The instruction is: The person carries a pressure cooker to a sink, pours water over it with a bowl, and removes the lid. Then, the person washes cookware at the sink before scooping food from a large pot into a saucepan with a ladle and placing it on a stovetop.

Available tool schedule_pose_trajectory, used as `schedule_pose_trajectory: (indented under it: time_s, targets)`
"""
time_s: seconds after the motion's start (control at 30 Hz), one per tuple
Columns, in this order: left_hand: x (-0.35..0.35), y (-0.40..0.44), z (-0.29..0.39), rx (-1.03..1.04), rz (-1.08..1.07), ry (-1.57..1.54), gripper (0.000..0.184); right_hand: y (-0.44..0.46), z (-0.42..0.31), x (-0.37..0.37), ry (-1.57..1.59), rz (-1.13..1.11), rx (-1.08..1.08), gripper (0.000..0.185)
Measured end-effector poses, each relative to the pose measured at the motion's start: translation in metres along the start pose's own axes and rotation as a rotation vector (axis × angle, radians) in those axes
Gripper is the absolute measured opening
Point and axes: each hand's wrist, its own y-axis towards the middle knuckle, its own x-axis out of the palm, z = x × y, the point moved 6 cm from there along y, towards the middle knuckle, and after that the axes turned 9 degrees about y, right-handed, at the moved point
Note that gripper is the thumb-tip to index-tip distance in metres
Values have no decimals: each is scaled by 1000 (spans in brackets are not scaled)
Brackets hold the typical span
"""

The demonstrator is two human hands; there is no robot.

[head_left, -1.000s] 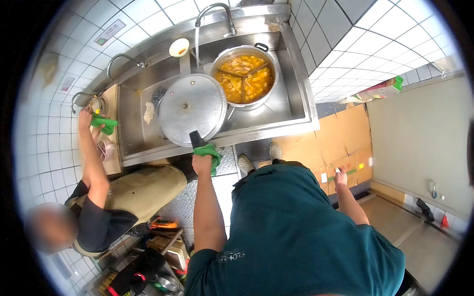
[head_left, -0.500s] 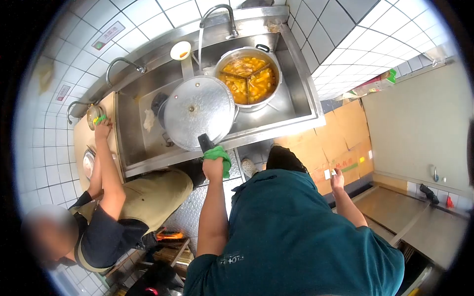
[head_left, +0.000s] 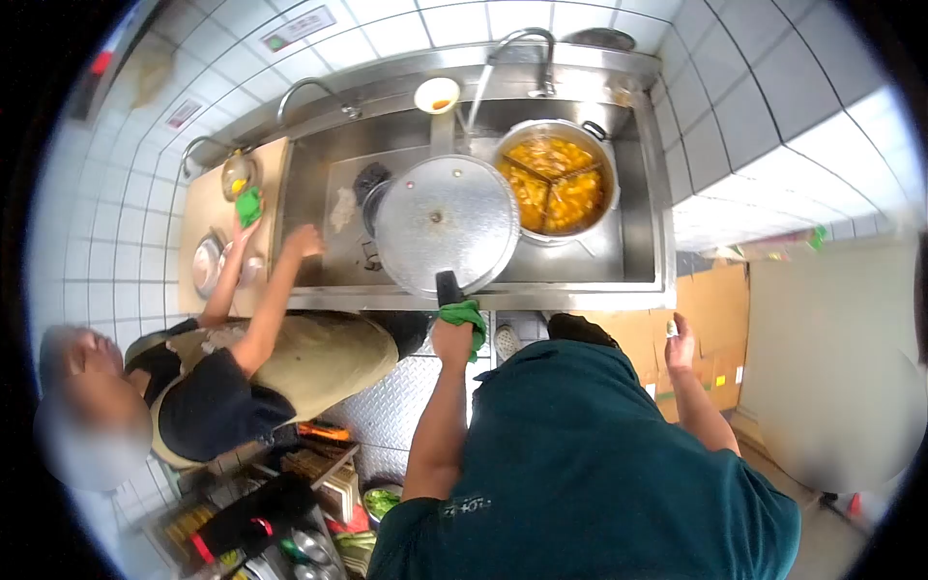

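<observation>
My left hand (head_left: 452, 338) is closed round the black handle (head_left: 448, 288) of a round metal pressure cooker lid (head_left: 425, 213), with a green cloth (head_left: 467, 319) bunched in the grip. The lid is over the middle of the sink. To its right stands a pressure cooker pot (head_left: 613, 198), uncovered and divided in three, full of orange-brown food (head_left: 541, 155). Off to my right, well away from the sink, my right hand (head_left: 682, 348) has its fingers closed on a small white object (head_left: 672, 329), too small to name.
A metal sink (head_left: 646, 213) spans the front, with taps behind and a pale bowl (head_left: 437, 94) at the back. On the left a co-worker (head_left: 280, 367) holds a green cloth (head_left: 248, 206) by a board (head_left: 271, 184). Cardboard (head_left: 710, 309) lies at right.
My view has swung left, so the sink sits further right. The co-worker's hands have moved apart, one now at the sink's left edge. My grip on the lid is unchanged.
</observation>
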Motion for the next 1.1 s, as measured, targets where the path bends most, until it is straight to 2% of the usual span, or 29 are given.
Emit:
schedule_pose_trajectory:
  time_s: [0.03,0.17,0.23,0.37,0.43,0.47,0.5,0.7,0.77,0.9,0.97,1.0,1.03,1.1]
  targets:
    - [-6,-3,7,-20,-1,9,38,14,-4,2,-6,-11,-45,39]
    - [-6,-5,10,-93,-16,105,42,51,-15,5,12,-86,21,38]
    - [-5,-5,10,-99,-20,83,41,61,-53,8,30,-108,66,38]
    - [-3,-3,5,-18,-19,-69,41,87,-75,18,7,-108,-5,38]
    - [3,-1,-9,-50,-6,-20,39,107,-85,28,73,-122,-122,49]
    - [3,-2,-12,-49,9,-38,39,118,-95,32,95,-150,-151,61]
    - [4,-3,-18,-51,25,-55,39,133,-103,38,50,-159,-234,61]
    - [4,-4,-10,-35,-47,-88,40,228,-188,84,-55,-168,-516,59]
    - [-6,-10,9,-36,-55,-144,36,272,-201,105,-47,-168,-530,55]
    - [-9,-12,22,-115,-93,-170,34,377,-196,154,19,-200,-264,47]
    - [-9,-10,23,-171,-122,-142,35,433,-169,194,-129,-273,-451,48]
    - [-5,-9,15,-145,-138,-248,37,450,-169,210,-275,-327,-559,49]
    - [-2,-8,3,-148,-110,-215,39,460,-174,226,-420,-380,-665,49]
    - [4,-5,-13,-147,-58,-152,42,478,-195,237,-222,-457,-527,47]
